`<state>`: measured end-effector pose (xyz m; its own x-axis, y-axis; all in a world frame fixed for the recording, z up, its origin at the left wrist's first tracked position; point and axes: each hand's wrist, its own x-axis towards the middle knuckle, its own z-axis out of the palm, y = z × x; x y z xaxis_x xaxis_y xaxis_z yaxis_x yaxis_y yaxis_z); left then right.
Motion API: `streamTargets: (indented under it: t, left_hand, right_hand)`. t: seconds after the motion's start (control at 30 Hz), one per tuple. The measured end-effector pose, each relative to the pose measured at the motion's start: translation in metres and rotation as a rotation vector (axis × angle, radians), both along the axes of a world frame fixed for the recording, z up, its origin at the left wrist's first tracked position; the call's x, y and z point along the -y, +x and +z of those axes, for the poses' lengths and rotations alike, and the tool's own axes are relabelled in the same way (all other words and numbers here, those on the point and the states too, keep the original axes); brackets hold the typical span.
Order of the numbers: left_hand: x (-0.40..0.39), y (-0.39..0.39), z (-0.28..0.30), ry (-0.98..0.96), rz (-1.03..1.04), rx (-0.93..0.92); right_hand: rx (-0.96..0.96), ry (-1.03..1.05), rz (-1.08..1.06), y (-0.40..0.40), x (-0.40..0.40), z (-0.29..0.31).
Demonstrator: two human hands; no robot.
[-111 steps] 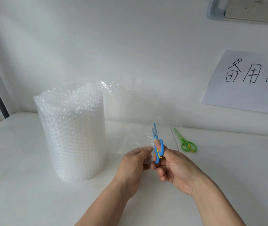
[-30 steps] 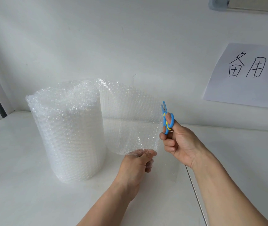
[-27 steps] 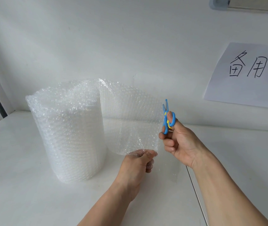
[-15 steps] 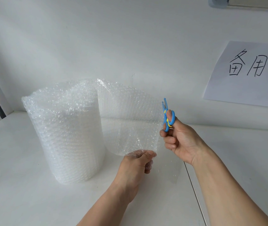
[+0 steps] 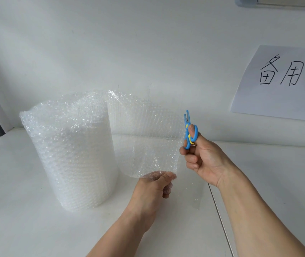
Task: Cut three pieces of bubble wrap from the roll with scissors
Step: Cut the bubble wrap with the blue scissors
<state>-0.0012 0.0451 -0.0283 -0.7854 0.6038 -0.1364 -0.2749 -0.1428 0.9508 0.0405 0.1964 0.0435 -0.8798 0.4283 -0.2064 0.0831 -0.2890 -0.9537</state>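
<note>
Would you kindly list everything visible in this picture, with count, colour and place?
bubble wrap roll: one, clear white, upright on the table, left of centre
loose sheet: one, clear, unrolled rightward from the roll
scissors: one pair, blue with yellow, raised at the sheet's right edge
paper sign: one, white with black handwriting, on the wall, right
table: one, white
grey fixture: one, top right corner, cut off
left hand: pinches the sheet's lower corner
right hand: grips the scissors

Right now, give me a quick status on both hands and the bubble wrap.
Left hand pinches the sheet's lower corner. Right hand holds blue scissors upright beside the sheet's free edge. Roll upright. Nothing in the way.
</note>
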Motion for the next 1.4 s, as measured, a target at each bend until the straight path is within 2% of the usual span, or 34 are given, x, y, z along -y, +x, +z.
streamTargets:
  t: [0.8, 1.2, 1.4]
  left_hand:
    - [0.001, 0.000, -0.003, -0.016, 0.005, 0.004]
    - [-0.001, 0.004, -0.001, -0.025, 0.085, 0.007]
    - [0.000, 0.007, 0.005, -0.052, 0.094, 0.004]
  right_hand:
    - [-0.029, -0.022, -0.052, -0.001, -0.015, 0.005]
    - [0.257, 0.206, 0.003, 0.044, -0.020, -0.028]
    - [0.366, 0.370, -0.075, 0.082, -0.035, -0.045]
